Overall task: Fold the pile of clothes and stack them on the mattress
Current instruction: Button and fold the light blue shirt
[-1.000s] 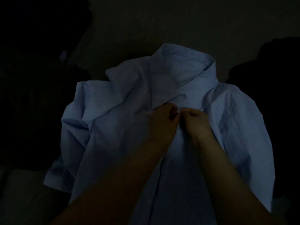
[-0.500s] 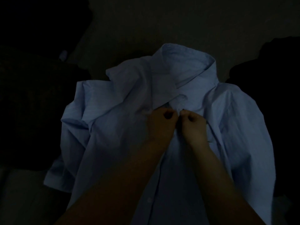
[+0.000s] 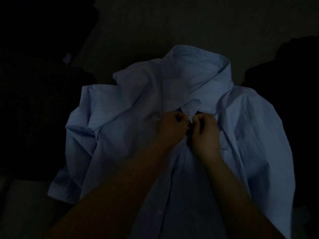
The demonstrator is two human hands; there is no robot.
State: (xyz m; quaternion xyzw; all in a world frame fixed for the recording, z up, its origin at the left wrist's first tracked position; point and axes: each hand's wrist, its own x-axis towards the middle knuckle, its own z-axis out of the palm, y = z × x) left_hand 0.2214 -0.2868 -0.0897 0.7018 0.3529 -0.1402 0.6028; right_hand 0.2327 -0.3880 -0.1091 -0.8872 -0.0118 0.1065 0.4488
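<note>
A light blue collared shirt (image 3: 120, 135) lies front up on the dim mattress (image 3: 172, 28), collar at the far end, its left sleeve crumpled. My left hand (image 3: 170, 128) and my right hand (image 3: 205, 133) meet at the shirt's front opening just below the collar. Each hand pinches one edge of the placket, fingertips almost touching around a small white button. My forearms cover the lower middle of the shirt.
The scene is very dark. A dark heap of clothes (image 3: 34, 109) lies to the left of the shirt, and another dark mass (image 3: 293, 69) sits at the right. A pale surface (image 3: 20, 204) shows at the lower left corner.
Both hands stay pinched together at the shirt's top button, shifting only slightly. The collar area under them is pulled a little flatter.
</note>
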